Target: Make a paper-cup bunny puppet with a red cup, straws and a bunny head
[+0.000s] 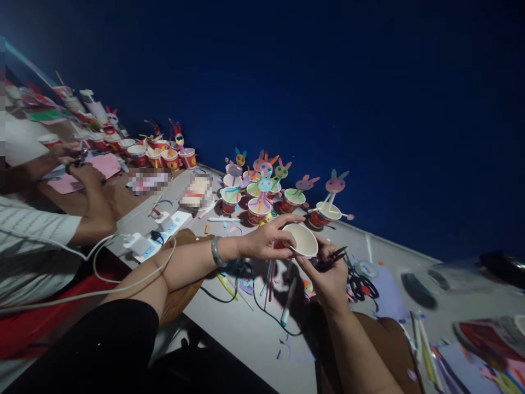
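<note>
A paper cup (302, 239) is tilted with its cream inside toward me, between my two hands. My left hand (268, 239), with a bangle (217, 251) at the wrist, pinches the cup's rim from the left. From the lower right my right hand (330, 273) grips the cup, its thumb against the rim. Dark pointed pieces (338, 255) show at the right hand's fingers; whether they are held I cannot tell. Just behind stand several red cups with paper rabbit faces on coloured stems, such as a rabbit-face cup (259, 212).
A power strip (164, 235) with plugs and white cables lies left, one cable crossing above my forearm. Black loops (363, 287), a marker (288, 303) and paper scraps lie around my hands. At far left a co-worker's hands (84, 169) are over pink paper (107, 164).
</note>
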The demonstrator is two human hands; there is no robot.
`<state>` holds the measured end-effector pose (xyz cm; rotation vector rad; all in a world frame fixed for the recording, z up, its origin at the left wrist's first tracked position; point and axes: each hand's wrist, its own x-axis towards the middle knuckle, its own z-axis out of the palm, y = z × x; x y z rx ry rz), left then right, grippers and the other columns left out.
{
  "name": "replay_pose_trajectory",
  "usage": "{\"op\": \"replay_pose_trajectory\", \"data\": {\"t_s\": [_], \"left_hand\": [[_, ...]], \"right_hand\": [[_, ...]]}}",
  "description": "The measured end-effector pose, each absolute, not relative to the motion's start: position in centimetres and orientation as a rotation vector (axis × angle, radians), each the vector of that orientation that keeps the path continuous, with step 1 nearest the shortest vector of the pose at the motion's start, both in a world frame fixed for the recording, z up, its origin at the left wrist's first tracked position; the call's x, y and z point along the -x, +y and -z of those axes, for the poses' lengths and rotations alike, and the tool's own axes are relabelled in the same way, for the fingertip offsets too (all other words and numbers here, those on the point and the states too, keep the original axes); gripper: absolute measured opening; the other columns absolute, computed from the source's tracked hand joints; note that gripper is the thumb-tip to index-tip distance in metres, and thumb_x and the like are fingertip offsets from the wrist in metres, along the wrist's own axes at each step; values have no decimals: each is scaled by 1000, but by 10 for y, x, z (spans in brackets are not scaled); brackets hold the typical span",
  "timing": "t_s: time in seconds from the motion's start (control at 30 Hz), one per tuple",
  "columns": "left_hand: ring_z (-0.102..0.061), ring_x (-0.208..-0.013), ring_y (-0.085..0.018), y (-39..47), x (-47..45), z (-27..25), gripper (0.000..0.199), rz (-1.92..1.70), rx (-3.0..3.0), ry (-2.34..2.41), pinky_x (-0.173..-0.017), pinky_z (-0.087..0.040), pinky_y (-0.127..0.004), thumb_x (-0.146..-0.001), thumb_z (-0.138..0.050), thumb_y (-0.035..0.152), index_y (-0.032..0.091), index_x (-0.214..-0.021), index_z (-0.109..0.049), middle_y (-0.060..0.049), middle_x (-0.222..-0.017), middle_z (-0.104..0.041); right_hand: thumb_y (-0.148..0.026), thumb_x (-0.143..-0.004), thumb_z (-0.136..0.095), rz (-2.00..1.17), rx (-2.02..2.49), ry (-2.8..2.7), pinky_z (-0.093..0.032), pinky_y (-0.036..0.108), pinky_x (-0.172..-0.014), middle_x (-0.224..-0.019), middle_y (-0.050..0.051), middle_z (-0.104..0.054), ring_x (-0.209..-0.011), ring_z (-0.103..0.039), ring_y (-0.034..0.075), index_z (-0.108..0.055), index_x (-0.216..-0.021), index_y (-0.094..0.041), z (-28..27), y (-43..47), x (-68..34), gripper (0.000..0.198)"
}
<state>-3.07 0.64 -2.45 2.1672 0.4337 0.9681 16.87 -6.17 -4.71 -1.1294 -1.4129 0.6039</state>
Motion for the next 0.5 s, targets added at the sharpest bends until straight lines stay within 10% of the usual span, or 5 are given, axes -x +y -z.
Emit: {"op": "replay_pose_trajectory", "data": {"t_s": [0.5], "left_hand": [[-62,-116,-23,5,24,42,81,-979,-1781,501,-103,-49,-39,-70,-81,33,21,-139,-41,-13,-130,-57]], "right_hand": [[-42,-70,-81,-676,1067,-1362,-50,40,-85,-108,9,-72,-96,-66,24,-35,-73,-26,48,-62,-172,49]]}}
